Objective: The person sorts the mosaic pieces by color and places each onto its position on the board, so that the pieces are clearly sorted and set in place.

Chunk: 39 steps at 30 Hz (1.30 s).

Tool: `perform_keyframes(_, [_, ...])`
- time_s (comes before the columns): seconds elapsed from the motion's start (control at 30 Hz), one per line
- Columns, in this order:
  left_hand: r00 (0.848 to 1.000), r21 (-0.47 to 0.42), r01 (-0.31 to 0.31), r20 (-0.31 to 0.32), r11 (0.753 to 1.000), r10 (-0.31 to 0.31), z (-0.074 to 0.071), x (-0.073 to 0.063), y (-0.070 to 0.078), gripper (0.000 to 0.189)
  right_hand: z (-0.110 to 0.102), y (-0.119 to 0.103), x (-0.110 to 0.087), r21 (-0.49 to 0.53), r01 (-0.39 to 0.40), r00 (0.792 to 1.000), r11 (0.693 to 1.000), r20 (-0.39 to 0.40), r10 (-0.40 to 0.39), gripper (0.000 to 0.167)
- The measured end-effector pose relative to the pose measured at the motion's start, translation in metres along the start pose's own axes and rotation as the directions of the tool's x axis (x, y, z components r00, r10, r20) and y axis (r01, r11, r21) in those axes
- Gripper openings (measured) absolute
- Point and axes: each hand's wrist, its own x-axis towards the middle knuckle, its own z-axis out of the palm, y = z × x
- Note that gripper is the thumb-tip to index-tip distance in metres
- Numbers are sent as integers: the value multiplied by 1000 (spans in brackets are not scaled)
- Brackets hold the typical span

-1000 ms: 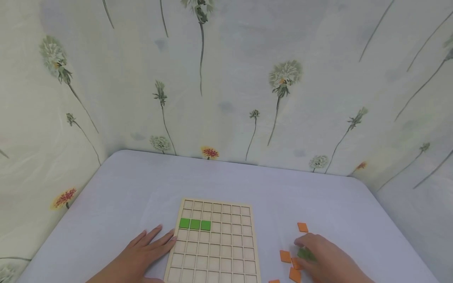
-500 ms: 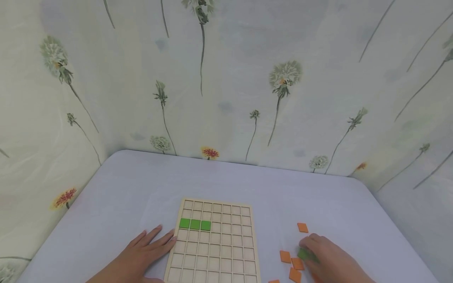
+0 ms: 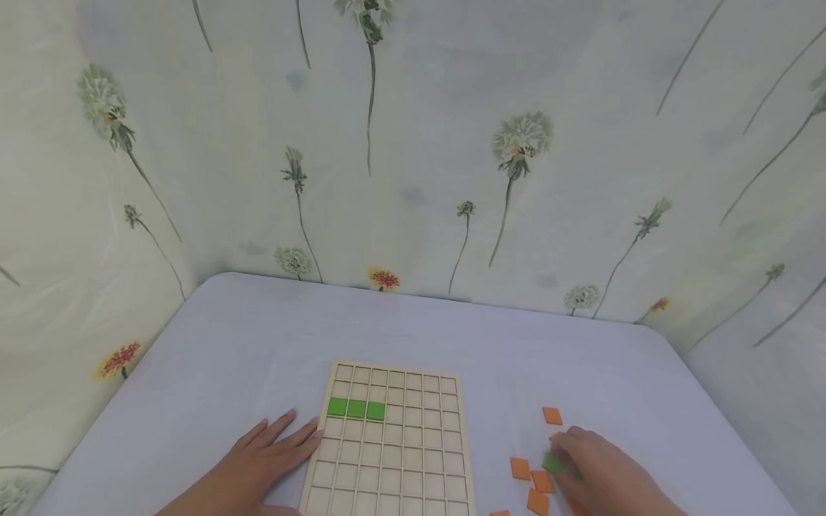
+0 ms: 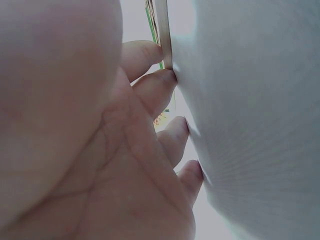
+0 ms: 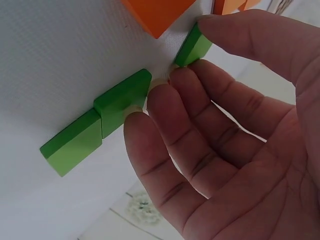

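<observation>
My left hand [image 3: 264,459] lies spread on the white table, its fingertips at the left edge of a wooden grid board [image 3: 466,459]. In the left wrist view, the fingertips [image 4: 167,77] rest against the cloth beside the board's edge [image 4: 164,35]. Three green tiles [image 3: 356,409] sit in a row in the board's third row from the top, at the left. My right hand [image 3: 600,469] is at the loose tiles to the right. Its thumb and a finger pinch a green square tile [image 5: 194,47]. Two more green tiles [image 5: 122,102] lie by its other fingertips, touching each other.
Several orange tiles [image 3: 520,469] lie loose between the board and my right hand. One orange tile [image 3: 551,416] sits farther back, and another [image 3: 555,436] shows partly beside the fingers. A floral cloth [image 3: 413,143] hangs behind the table.
My right hand's fingertips have drawn back slightly to the right, uncovering more orange tiles near them. The left hand and the board have stayed in place.
</observation>
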Motion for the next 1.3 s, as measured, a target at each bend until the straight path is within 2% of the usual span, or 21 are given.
perform_keyframes(0.3, [1000,-10,12,10,1000,-12,0,1,-1,96,-2,-3,7,49,-64,996,997,72,61,19])
perform_keyframes(0.5, [1000,-5,7,2,1000,-7,-1,1,0,95,-6,-4,10,61,-134,980,989,158,123,21])
perform_keyframes(0.7, [999,-23,28,28,999,-27,-2,1,0,97,-7,-6,10,55,-129,983,990,143,120,20])
perform_keyframes(0.97, [999,-18,30,31,999,-29,-2,2,2,97,-3,-3,9,65,-108,988,992,117,100,20])
perform_keyframes(1.13, [998,-35,44,51,998,-43,-3,1,1,97,-3,0,10,118,-166,980,979,135,150,32])
perform_keyframes(1.23, [998,-33,39,44,999,-37,-2,1,1,97,-4,0,12,131,-211,967,969,172,187,40])
perform_keyframes(1.3, [999,-33,34,39,999,-33,-2,1,1,96,-4,-1,12,133,-214,966,968,177,189,41])
